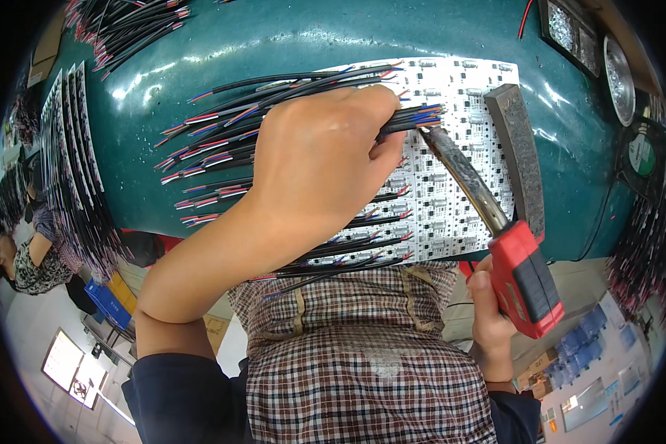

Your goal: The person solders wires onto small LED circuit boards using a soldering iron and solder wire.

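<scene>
My left hand (325, 152) is closed around a bundle of black cables (413, 118), whose stripped blue, brown and red wire ends point right. Beneath it lies a white circuit board panel (462, 159) with rows of small components. More black cables (222, 159) are spread over the panel's left part, their coloured ends sticking out past its edge. My right hand (490, 314) grips the handle of a red and black soldering gun (524, 280). The gun's dark tip slants up to just below the bundle's wire ends; I cannot tell if they touch. A grey metal bar (516, 159) rests along the panel's right edge.
Cable bundles (137, 29) lie at the far left of the green table (274, 37). Wired boards (74, 155) are stacked at the left edge. At right are a dark tray (570, 33), a metal dish (619, 81), a fan (641, 155) and hanging cables (644, 251). Another person (37, 255) sits far left.
</scene>
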Demonstrator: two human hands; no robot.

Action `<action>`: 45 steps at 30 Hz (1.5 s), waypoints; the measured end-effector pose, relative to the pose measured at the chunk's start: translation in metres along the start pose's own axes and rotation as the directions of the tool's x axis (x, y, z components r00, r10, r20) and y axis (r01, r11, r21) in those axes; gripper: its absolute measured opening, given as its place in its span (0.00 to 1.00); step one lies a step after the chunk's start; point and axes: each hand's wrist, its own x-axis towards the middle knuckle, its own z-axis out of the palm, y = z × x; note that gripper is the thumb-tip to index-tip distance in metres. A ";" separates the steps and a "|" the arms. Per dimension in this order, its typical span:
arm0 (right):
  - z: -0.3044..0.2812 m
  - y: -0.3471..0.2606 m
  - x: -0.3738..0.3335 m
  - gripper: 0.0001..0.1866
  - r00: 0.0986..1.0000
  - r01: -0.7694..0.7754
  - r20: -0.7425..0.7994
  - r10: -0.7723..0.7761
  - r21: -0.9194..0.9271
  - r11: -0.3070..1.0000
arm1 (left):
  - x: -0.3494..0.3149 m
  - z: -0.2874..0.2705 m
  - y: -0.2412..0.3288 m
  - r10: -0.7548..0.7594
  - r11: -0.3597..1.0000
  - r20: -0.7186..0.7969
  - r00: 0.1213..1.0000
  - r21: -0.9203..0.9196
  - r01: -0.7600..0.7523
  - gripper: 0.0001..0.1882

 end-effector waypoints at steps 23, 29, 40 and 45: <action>0.004 -0.001 -0.007 0.05 1.000 0.009 -0.011 -0.009 -0.049 0.999 | 0.021 -0.015 -0.010 0.153 0.987 0.135 0.979 -0.064 -0.146 0.09; -0.001 0.006 -0.009 0.11 1.000 -0.006 0.013 0.006 -0.030 1.000 | 0.026 -0.017 -0.008 0.216 0.976 0.130 0.968 0.009 -0.219 0.08; 0.010 -0.003 -0.004 0.05 0.994 0.036 -0.112 -0.013 0.209 0.977 | 0.021 -0.014 -0.005 0.196 0.979 0.117 0.974 0.036 -0.201 0.08; 0.013 -0.006 -0.003 0.05 0.990 0.029 -0.144 0.007 0.248 0.968 | 0.016 -0.017 0.000 0.132 0.991 0.104 0.986 0.004 -0.133 0.09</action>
